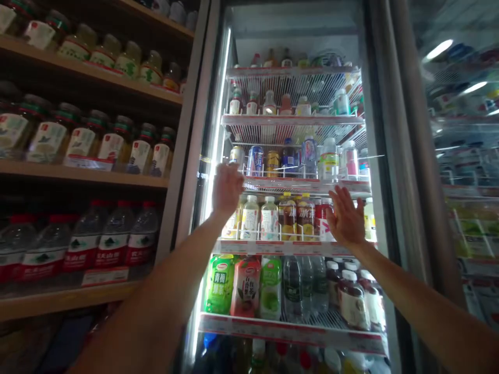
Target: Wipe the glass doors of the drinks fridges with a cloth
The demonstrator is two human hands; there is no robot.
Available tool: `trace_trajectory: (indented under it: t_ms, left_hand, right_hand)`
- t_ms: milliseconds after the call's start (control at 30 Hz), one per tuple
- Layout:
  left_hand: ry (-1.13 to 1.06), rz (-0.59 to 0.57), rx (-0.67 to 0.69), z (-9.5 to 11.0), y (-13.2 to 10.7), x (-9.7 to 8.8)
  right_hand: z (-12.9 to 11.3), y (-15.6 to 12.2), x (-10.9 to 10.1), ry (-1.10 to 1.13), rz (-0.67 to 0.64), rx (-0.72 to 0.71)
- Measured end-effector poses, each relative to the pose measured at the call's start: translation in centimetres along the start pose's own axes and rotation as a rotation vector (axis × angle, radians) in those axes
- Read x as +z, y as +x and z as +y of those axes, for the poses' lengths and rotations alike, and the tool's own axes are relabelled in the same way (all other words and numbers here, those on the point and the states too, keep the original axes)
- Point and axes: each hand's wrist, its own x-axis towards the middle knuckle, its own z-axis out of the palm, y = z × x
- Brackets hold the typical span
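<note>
Both arms reach up in front of a tall lit drinks fridge (290,248). My left hand (227,191) is raised at the fridge's left side, near a silver can (237,155) and a white-capped bottle (250,218). Motion blurs its fingers, so their pose is unclear. On the right, my right hand (346,217) has its fingers spread and nothing in it. It overlaps the view of a red-labelled bottle (323,221) and the shelf behind. Faint reflections cross the fridge front; whether either hand touches glass I cannot tell.
Wooden shelves (89,174) on the left hold rows of jars (78,136) and red-capped water bottles (113,241). Low in the fridge stand green (219,283) and red cartons (245,285) beside clear bottles (293,288). A metal door frame (413,130) and another glass-fronted cooler (463,156) are at right.
</note>
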Motion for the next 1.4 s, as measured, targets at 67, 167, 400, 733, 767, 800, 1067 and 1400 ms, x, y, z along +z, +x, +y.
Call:
trace_trajectory:
  t_ms: [67, 167, 400, 733, 767, 800, 1067, 1400]
  left_hand:
    - [0.031, 0.062, -0.098, -1.8, -0.3, -0.9]
    - [0.013, 0.030, -0.038, 1.4, -1.9, 1.1]
    - [0.012, 0.033, 0.110, 0.8, -3.5, 1.2]
    - [-0.094, -0.172, 0.441, 4.9, -6.9, 2.1]
    - [-0.083, -0.207, 0.450, 4.0, -7.1, 1.5]
    - [-0.056, -0.219, 0.403, 2.4, -7.1, 0.6]
    - [0.013, -0.048, 0.169, 1.6, -10.0, -1.4]
    - [0.105, 0.045, -0.125, -2.4, -12.5, -4.4]
  right_hand:
    - [-0.5, 0.0, 0.0, -0.007, -0.005, 0.027]
    - [-1.0, -0.1, -0.1, -0.015, -0.007, 0.059]
    - [-1.1, -0.4, 0.0, -0.011, 0.011, 0.062]
    - [-1.1, -0.3, -0.1, 0.012, 0.002, 0.075]
    - [-1.0, -0.4, -0.1, 0.010, 0.004, 0.076]
    - [-1.1, -0.4, -0.1, 0.007, 0.005, 0.080]
    - [-2.1, -1.0, -0.2, 0.001, 0.026, 0.146]
    - [-2.7, -1.1, -0.5, -0.030, -0.006, 0.167]
